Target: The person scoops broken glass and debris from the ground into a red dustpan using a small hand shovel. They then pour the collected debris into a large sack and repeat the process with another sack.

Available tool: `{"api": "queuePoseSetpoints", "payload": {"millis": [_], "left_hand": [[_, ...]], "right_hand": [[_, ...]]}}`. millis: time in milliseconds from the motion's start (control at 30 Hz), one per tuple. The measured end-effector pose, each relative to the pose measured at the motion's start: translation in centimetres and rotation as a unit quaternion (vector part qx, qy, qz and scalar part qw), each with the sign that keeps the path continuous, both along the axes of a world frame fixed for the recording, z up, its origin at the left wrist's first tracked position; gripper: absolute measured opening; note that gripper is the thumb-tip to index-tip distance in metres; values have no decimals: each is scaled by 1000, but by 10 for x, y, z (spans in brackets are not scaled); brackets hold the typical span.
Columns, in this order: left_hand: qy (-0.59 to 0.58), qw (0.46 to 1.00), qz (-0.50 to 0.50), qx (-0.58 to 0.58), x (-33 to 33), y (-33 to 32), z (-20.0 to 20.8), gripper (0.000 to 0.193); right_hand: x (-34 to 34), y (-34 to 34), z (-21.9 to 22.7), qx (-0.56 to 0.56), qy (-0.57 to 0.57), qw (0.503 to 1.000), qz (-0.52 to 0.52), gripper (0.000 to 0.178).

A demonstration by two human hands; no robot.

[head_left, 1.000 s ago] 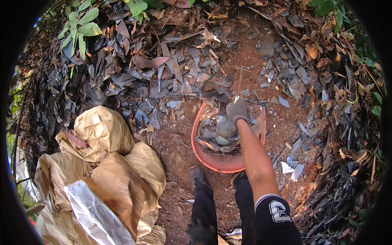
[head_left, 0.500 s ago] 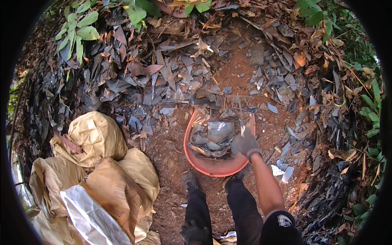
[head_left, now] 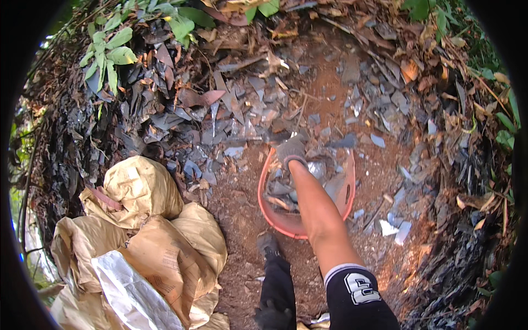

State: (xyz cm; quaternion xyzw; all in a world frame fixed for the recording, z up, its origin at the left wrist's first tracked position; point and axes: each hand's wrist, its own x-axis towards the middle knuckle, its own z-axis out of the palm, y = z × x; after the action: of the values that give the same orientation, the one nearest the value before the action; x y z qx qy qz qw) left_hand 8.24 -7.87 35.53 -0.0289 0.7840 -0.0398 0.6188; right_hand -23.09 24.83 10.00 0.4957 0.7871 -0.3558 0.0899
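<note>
My right hand (head_left: 291,149), in a grey glove, reaches over the far left part of an orange-red scoop-shaped basin (head_left: 347,192). Its fingers are closed round a thin rod (head_left: 302,113) that points away from me; the rod's working end is hard to make out. Inside the basin lie broken grey flakes and dark scraps (head_left: 283,190), partly hidden by my forearm. My left hand (head_left: 273,316), in a dark glove, rests by my left knee at the lower edge. It blends with the dark trousers, so its fingers do not show clearly.
Stuffed tan sacks (head_left: 146,192) stand at the left, with a silvery-white sack (head_left: 135,291) in front. Sharp-looking shards (head_left: 242,99) and dry leaves cover the bank ahead. Pale pieces (head_left: 395,228) lie right of the basin. Green plants (head_left: 110,52) hang at the upper left.
My right hand has moved left and away from me, from the basin's right side to its far left edge. The forearm now crosses the basin. The whole view has shifted slightly.
</note>
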Motion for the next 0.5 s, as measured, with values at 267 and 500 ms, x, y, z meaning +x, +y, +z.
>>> {"api": "queuePoseSetpoints", "payload": {"millis": [267,500], "left_hand": [[-11,1000,-13,-24,3,-1,6,86],[-17,999,-10,-27,13,-6,10,86]], "right_hand": [[110,-5,16,-9,-82,985,150,51],[233,10,70,10,-119,979,163,43]]}}
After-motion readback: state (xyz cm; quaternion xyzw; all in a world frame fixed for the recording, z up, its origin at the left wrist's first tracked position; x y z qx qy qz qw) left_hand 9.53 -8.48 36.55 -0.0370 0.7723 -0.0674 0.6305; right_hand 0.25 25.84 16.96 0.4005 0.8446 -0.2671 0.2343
